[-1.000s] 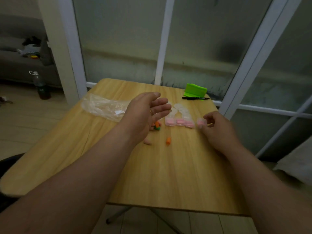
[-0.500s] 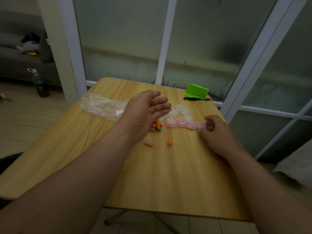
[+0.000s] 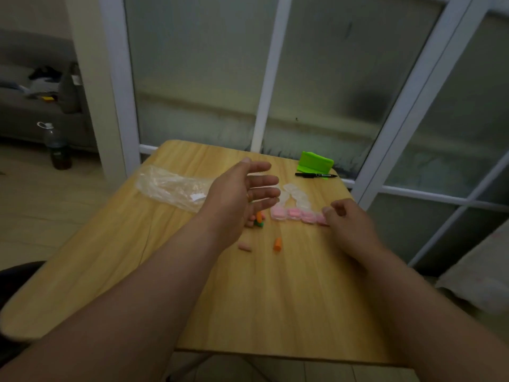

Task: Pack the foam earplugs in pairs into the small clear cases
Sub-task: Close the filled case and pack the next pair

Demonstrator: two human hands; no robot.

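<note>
Head view: left hand (image 3: 239, 194) hovers with fingers spread; right hand (image 3: 348, 223) curls against the end pink case (image 3: 320, 218), grip unclear.

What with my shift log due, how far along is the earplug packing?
Looks done: a row of four cases holding pink earplugs. In hand: the right hand, fingers curled, sits at the rightmost case, grip unclear; the left hand hovers open, empty. Left: a loose orange earplug, a pink earplug, an orange-green cluster, and empty clear cases behind the row.
</note>
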